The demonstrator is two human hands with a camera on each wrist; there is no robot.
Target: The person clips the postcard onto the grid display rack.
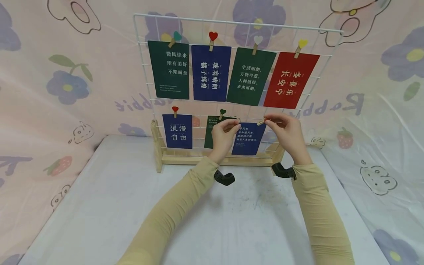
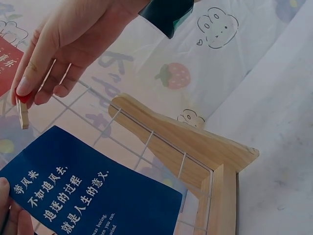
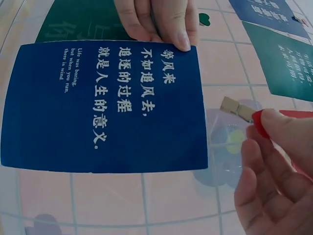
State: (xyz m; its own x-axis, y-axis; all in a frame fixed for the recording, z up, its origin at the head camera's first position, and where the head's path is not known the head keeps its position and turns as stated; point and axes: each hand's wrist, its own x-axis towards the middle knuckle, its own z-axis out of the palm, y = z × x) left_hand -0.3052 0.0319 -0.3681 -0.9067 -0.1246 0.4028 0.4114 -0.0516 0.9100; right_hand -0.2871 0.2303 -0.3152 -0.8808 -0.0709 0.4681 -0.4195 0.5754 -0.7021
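A blue card (image 1: pixel 249 139) with white Chinese writing is held against the lower right of a white wire grid (image 1: pixel 228 23). My left hand (image 1: pixel 226 135) pinches the card by its upper left corner, thumb in front. Just above the card's upper right, my right hand (image 1: pixel 287 134) pinches a small wooden clothespin (image 3: pixel 238 108) by its red end. In the right wrist view the clothespin's wooden tip points toward the card, apart from it. A green card (image 1: pixel 212 129) under a green-heart clothespin hangs partly hidden behind my left hand.
Clipped along the upper row are a green card (image 1: pixel 169 70), a blue card (image 1: pixel 211 73), another green card (image 1: pixel 250 76) and a red card (image 1: pixel 291 80). Lower left hangs a blue card (image 1: pixel 178 131). The grid stands in a wooden base (image 1: pixel 185 160) on a white tabletop (image 1: pixel 109 191).
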